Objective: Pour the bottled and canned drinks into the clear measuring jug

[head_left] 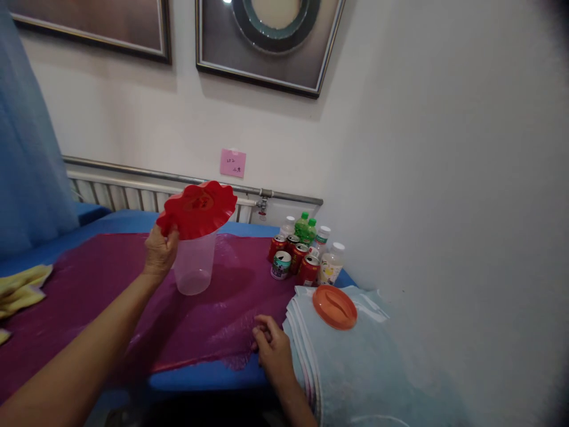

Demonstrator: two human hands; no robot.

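My left hand (160,249) pinches the rim of a red scalloped plastic plate (200,207), its thumb on the near left edge. Directly below the plate stands a translucent plastic bucket (194,267), its top hidden behind the red rim; whether the two touch I cannot tell. Over by the near edge of the purple plastic sheet (235,284), my right hand (272,344) hovers or rests with loosely bent fingers, apart, nothing visible in them. An orange oval lid (335,307) lies on folded light-blue cloths (355,362) to the right of that hand.
Several drink cans (310,270) and bottles (332,264) are grouped at the sheet's right end. A yellow cloth (22,290) lies at the left. Behind the blue bed (133,220) run a radiator and pipe (288,196). A blue curtain (31,136) hangs at the left.
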